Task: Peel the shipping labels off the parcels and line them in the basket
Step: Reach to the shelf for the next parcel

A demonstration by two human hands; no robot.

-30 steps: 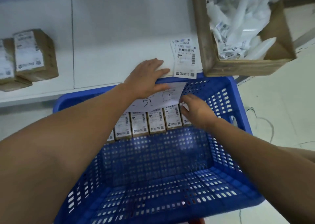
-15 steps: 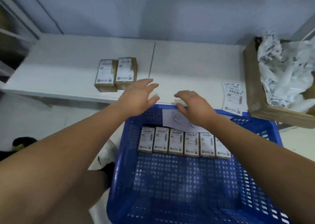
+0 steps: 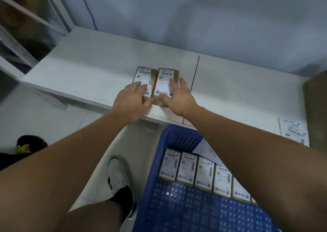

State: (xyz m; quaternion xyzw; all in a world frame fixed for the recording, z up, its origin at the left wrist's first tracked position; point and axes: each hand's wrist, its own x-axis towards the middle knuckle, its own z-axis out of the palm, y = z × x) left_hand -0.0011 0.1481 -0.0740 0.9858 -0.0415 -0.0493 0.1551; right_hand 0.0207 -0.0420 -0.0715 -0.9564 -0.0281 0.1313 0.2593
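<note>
Head view looks down on both hands reaching out over a white shelf (image 3: 99, 69) toward two brown parcels standing side by side at about twelve o'clock from the person. Left hand (image 3: 131, 101) lies with loosely spread fingers over the near end of the left parcel (image 3: 144, 78); right hand (image 3: 177, 97) is spread wide over the right parcel (image 3: 167, 83), fingers straight, thumb out toward three o'clock. Neither hand has closed round anything, and whether the fingers press the cardboard or hover just above it cannot be told. Both parcels carry white shipping labels face up. At about five o'clock from the parcels stands the blue basket (image 3: 155, 170), with a row of labelled parcels (image 3: 194, 171) lined along its far wall and a white sheet (image 3: 203, 148) tucked behind them; more loose labels (image 3: 292, 132) lie on the shelf at roughly three o'clock. The step in hand looks like picking up the next pair. To do it well, take each parcel by its long sides, not by the label face, so that the paper does not crease. Lift them clear of the shelf edge together, keep the labels upward, and bring them toward the basket's open end of the row.
</note>
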